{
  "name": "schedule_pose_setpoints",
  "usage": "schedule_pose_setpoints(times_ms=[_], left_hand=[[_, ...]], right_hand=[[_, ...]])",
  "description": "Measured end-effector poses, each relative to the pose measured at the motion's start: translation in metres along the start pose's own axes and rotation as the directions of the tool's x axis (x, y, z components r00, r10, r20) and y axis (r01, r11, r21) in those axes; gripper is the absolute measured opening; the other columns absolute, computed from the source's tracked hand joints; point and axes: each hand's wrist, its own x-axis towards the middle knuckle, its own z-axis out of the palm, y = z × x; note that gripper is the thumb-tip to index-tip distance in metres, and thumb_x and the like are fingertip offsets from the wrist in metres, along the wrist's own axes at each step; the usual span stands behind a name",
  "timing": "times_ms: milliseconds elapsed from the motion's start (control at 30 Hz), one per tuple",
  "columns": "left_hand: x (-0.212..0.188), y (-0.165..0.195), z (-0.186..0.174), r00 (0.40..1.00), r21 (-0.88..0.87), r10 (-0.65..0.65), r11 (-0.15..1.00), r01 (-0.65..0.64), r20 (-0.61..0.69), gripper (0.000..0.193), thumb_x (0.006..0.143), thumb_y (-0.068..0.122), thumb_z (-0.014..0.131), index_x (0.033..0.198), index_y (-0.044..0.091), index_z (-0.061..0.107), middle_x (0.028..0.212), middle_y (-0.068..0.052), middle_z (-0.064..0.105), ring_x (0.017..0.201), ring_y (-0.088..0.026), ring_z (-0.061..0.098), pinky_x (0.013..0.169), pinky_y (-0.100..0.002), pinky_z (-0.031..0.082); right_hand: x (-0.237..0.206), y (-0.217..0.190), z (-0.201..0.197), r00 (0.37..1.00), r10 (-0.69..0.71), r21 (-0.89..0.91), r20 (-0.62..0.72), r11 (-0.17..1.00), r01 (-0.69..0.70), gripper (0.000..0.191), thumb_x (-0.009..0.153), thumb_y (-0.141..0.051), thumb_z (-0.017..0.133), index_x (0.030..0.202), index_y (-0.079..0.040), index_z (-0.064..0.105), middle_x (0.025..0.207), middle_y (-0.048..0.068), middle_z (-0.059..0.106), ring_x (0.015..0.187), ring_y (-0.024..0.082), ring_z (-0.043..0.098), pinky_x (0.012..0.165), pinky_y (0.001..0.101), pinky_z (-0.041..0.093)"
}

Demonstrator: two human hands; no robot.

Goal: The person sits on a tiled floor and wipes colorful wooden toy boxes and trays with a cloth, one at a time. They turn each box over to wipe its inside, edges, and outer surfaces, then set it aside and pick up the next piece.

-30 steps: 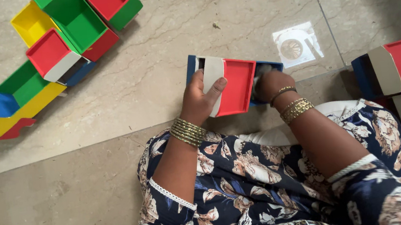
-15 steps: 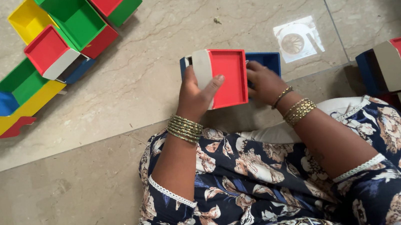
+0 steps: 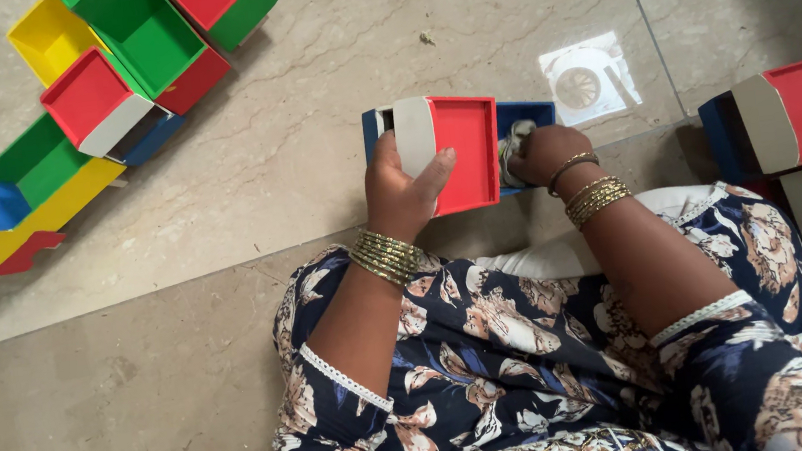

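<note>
Red open-topped cardboard tray (image 3: 461,151), rectangular, with a plain grey flap along its left edge: held above the marble floor, open face up, overlapping the blue box. Blue open cardboard box (image 3: 522,117): directly beneath and behind the tray, visible at both sides. A pale crumpled item sits in its right end.

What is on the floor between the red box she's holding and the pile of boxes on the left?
Nothing: the head view shows only bare marble floor between red box and pile.

L hand (image 3: 400,193) grips red box (image 3: 458,151); R hand (image 3: 546,154) behind it.
</note>
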Motion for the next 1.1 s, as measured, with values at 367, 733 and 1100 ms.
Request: schedule_pose_setpoints(times_ms=[367, 733, 1100], left_hand=[[0.008, -0.015, -0.008, 0.992, -0.177, -0.102, 0.980, 0.089, -0.067, 0.034, 0.089, 0.017, 0.079, 0.115, 0.001, 0.063, 0.107, -0.008, 0.074, 0.094, -0.013, 0.071, 0.083, -0.032, 0.059], [0.007, -0.023, -0.001, 0.976, -0.198, -0.194, 0.957, 0.210, 0.094, 0.048, 0.093, 0.025, 0.075, 0.129, 0.003, 0.054, 0.123, -0.008, 0.068, 0.113, -0.014, 0.064, 0.099, -0.031, 0.051], [0.013, -0.029, -0.011, 0.946, -0.480, -0.324, 0.829, 0.287, 0.006, 0.033, 0.102, 0.025, 0.061, 0.127, 0.003, 0.058, 0.119, -0.007, 0.070, 0.107, -0.014, 0.067, 0.093, -0.030, 0.054]], right_hand=[[0.010, 0.016, 0.047, 0.897, -0.440, 0.868, -0.027, 0.435, 0.239, 0.031, 0.103, -0.025, 0.057, 0.100, -0.001, 0.075, 0.094, 0.015, 0.069, 0.079, 0.021, 0.064, 0.074, 0.0371, 0.051], [-0.078, -0.030, -0.078, 0.657, -0.452, 0.519, -0.603, 0.403, 0.754, 0.033, 0.092, -0.005, 0.059, 0.125, 0.000, 0.062, 0.118, 0.018, 0.063, 0.113, 0.031, 0.063, 0.104, 0.0405, 0.050], [-0.124, -0.061, -0.100, 0.659, -0.678, 0.057, -0.325, 0.681, 0.730, 0.031, 0.071, -0.015, 0.072, 0.099, -0.002, 0.068, 0.091, 0.019, 0.069, 0.103, 0.041, 0.064, 0.094, 0.0492, 0.050]])
